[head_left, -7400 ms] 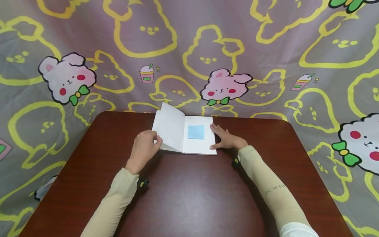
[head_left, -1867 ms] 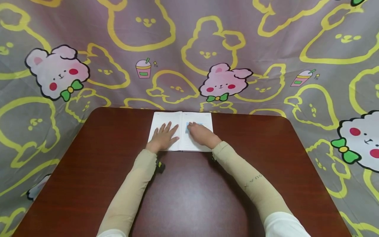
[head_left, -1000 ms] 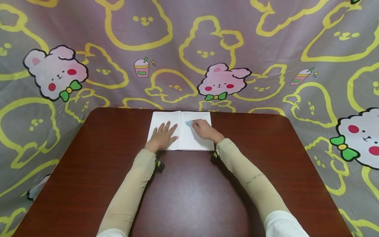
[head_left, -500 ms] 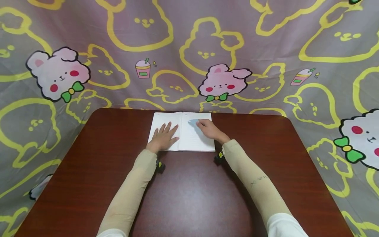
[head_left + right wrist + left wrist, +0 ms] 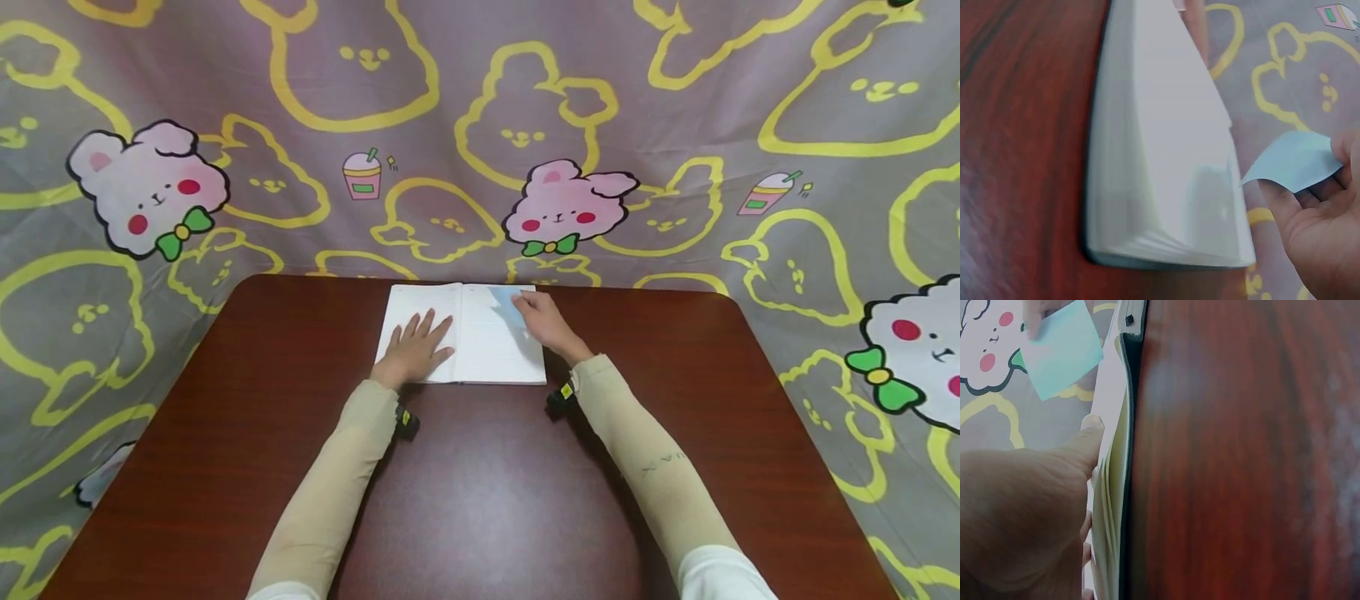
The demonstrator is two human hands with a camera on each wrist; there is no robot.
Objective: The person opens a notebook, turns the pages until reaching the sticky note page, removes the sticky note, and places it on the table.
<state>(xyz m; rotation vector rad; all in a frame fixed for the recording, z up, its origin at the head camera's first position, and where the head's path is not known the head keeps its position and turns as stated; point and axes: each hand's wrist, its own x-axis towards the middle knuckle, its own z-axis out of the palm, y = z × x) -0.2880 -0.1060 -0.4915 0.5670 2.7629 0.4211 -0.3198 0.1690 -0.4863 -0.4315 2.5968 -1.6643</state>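
Note:
An open notebook [image 5: 487, 350] with white pages and a dark cover lies near the far edge of the table. My left hand [image 5: 413, 348] rests with spread fingers on its left page, thumb close to the spine. Over the upper part of the right page, my right hand [image 5: 551, 323] pinches a light blue sticky note [image 5: 508, 305] between thumb and fingers. In the right wrist view the sticky note [image 5: 1294, 161] is bent and held up off the page. The left wrist view shows its square shape, with the notebook's page edges [image 5: 1110, 506] below the left hand.
The brown wooden table [image 5: 480, 483] has rounded far corners. Right behind it hangs a grey patterned curtain [image 5: 420, 100], which also runs along both sides. A small black camera [image 5: 558, 402] is strapped at the right wrist.
Earlier the left hand turned a page, then settled flat on the left page. The right hand has peeled the sticky note off the right page and moved it up and to the right.

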